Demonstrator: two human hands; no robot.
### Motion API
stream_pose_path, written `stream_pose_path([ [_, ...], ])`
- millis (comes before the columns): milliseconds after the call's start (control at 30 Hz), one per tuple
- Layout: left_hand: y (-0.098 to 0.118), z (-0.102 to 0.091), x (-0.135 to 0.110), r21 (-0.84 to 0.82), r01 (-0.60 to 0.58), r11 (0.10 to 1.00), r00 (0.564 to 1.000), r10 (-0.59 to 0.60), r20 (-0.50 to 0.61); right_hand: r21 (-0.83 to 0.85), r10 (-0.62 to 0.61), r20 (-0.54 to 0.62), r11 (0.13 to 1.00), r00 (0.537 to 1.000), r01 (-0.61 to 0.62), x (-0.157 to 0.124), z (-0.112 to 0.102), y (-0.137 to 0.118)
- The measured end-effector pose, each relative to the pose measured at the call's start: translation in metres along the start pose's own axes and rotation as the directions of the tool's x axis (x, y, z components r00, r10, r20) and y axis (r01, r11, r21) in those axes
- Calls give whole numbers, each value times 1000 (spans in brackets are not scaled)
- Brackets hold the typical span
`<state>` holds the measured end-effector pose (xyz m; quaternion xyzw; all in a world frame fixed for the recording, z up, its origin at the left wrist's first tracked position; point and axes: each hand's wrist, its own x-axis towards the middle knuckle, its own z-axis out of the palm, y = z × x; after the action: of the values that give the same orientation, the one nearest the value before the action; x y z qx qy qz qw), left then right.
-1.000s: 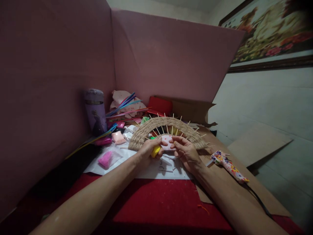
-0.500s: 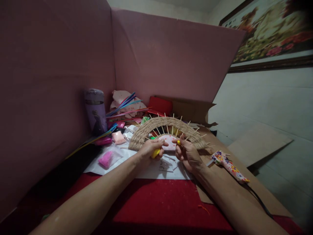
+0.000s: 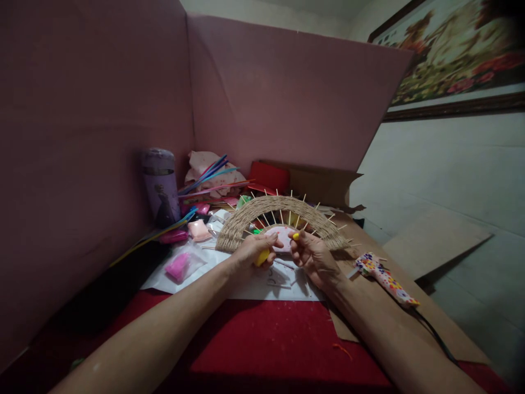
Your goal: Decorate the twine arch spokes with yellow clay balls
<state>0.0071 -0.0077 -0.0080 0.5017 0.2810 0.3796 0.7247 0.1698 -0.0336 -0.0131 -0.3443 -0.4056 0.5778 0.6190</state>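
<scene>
My left hand is closed round a lump of yellow modelling clay. Between the fingertips of my right hand is a small yellow clay piece, apart from the larger lump. Just beyond both hands stands a fan-shaped piece woven from brown cord, with thin wooden sticks poking out along its arch. A half-round panel of pink dotted fabric fills its lower middle and is partly hidden by my fingers. White paper lies beneath.
A flower-patterned glue gun with a black cord lies on cardboard at right. Bags of pink clay, peach clay, pipe cleaners and a purple tumbler stand at left. Red cloth covers the near table.
My right fingers have turned and shifted slightly left, so the small yellow piece now shows at their tips. My left hand stays nearly still round the lump.
</scene>
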Motion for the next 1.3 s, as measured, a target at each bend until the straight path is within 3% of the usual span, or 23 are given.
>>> stream_pose_path([
  [633,-1,1,0,20,-8,1000,1000,8,2,7,-1,-28,1000,1000,1,-1,1,0],
  [800,0,3,-1,-2,-12,1000,1000,12,-13,-33,-69,-24,997,997,68,-1,2,1],
  [1167,2,6,-1,-124,-35,992,994,47,96,-129,-189,12,973,982,189,-4,5,2],
  [1300,-3,4,3,-37,-92,995,993,94,73,-135,-196,8,971,980,196,-5,5,3],
])
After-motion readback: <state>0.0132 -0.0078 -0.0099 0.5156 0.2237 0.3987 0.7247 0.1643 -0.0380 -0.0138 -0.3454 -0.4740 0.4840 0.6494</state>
